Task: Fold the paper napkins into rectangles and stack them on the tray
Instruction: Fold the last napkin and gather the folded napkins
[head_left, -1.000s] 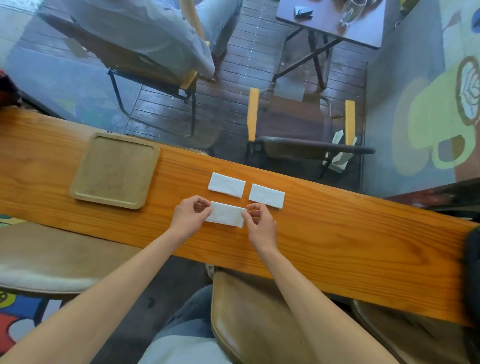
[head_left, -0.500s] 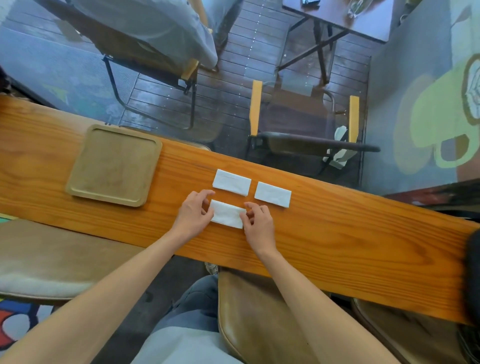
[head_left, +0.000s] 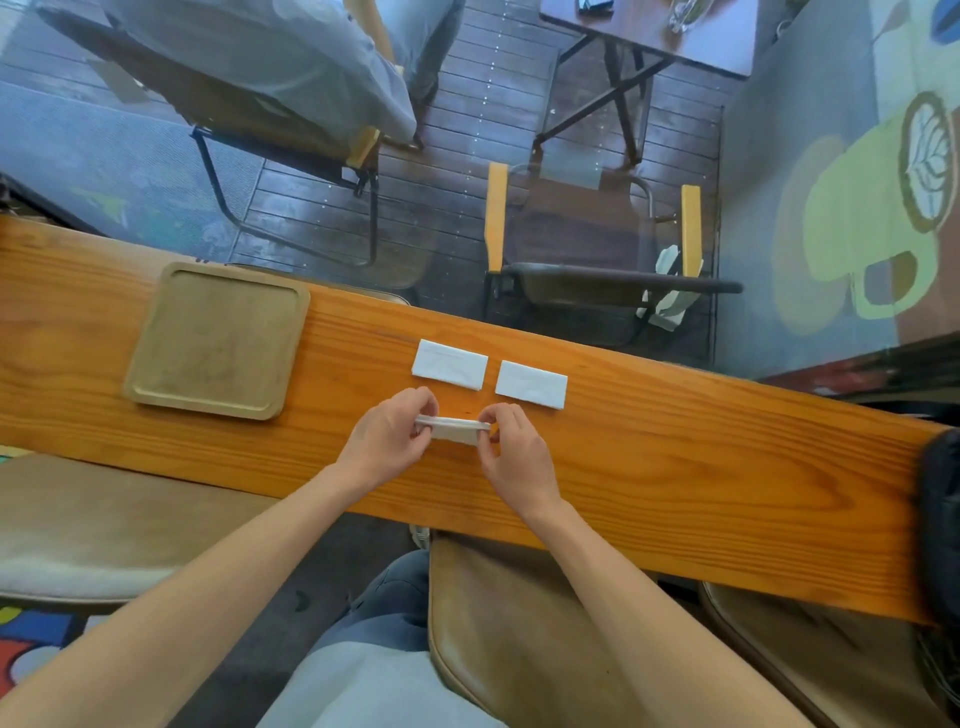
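Both hands pinch the same white paper napkin (head_left: 454, 430), one at each short end: the left hand (head_left: 387, 441) has thumb and fingers closed on the left end, the right hand (head_left: 511, 457) on the right end. It is lifted slightly off the long orange-brown wooden counter (head_left: 675, 467) near its near edge and seen almost edge-on — likely so the layers can be squared up or creased before it is set down. Two more folded white napkins, one to the left (head_left: 450, 364) and one to the right (head_left: 531, 385), lie flat side by side just beyond the hands, toward the counter's far edge, seemingly parked until stacking. The square tan wooden tray (head_left: 156, 374) sits well to the left — nothing on it yet, so stacking has not begun.
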